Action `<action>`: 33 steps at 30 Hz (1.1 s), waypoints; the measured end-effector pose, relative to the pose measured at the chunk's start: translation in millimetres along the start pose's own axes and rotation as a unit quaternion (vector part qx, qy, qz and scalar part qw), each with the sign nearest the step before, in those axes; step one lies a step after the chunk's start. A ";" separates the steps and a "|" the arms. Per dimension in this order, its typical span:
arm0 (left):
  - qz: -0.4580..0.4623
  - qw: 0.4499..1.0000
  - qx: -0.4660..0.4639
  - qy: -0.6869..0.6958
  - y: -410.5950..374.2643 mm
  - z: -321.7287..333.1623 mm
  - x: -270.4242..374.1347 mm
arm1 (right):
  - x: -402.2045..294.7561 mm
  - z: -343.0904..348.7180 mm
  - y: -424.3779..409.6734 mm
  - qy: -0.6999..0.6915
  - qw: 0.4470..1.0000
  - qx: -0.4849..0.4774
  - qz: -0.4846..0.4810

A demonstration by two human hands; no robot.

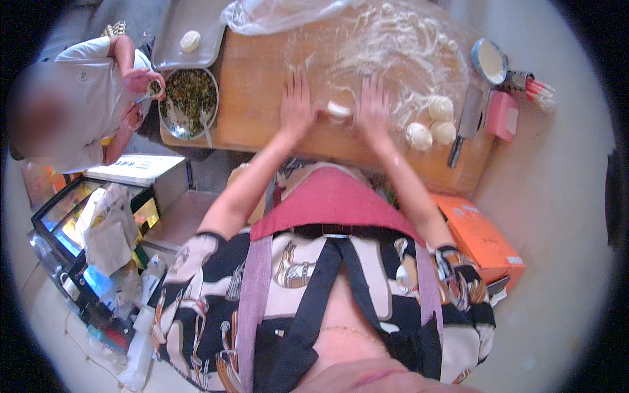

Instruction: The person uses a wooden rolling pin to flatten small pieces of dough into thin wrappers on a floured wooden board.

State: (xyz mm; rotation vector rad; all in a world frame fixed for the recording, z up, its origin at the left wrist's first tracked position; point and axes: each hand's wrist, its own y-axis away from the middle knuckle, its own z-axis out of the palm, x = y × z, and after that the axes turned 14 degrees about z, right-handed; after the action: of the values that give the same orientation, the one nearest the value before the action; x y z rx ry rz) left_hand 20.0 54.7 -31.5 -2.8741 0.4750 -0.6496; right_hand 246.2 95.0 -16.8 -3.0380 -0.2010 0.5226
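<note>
My left hand [296,105] is palm down over the wooden table [255,88], fingers stretched forward. To its right, my right hand [372,110] is held the same way and looks slightly blurred. In the gap between them sits a small pale piece of dough [339,110], nearest my thumbs. Neither hand is curled around anything; what may lie beneath the palms is hidden. Several round dough pieces [419,136] are grouped right of my right hand. White flour [393,44] is scattered over the far part of the table.
A cleaver [469,118], a pink box [502,116] and a bowl of flour [490,61] line the right edge. At left are a bowl of chopped filling [189,103] and a metal tray [169,24] with one dough round. A co-worker [105,103] holds filled dough and a utensil. Clear plastic [275,14] lies at the far edge.
</note>
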 end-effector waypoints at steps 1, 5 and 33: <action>-0.009 1.000 0.000 -0.009 -15.8 -5.6 0.2 | 1.2 2.3 -15.1 -0.013 1.000 0.017 0.022; 0.021 1.000 0.000 0.013 -18.9 -10.4 -7.7 | 8.6 -3.1 -29.0 -0.012 0.999 0.040 0.035; 0.038 0.986 0.006 0.161 60.8 -57.9 33.2 | -21.7 -96.6 44.3 -0.303 0.891 -0.013 0.339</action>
State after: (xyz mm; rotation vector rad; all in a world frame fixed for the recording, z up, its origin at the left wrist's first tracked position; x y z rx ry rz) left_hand 6.3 -18.3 19.9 -2.7319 0.6157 -1.1049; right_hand 263.6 45.4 78.0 -2.7795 0.8711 1.4970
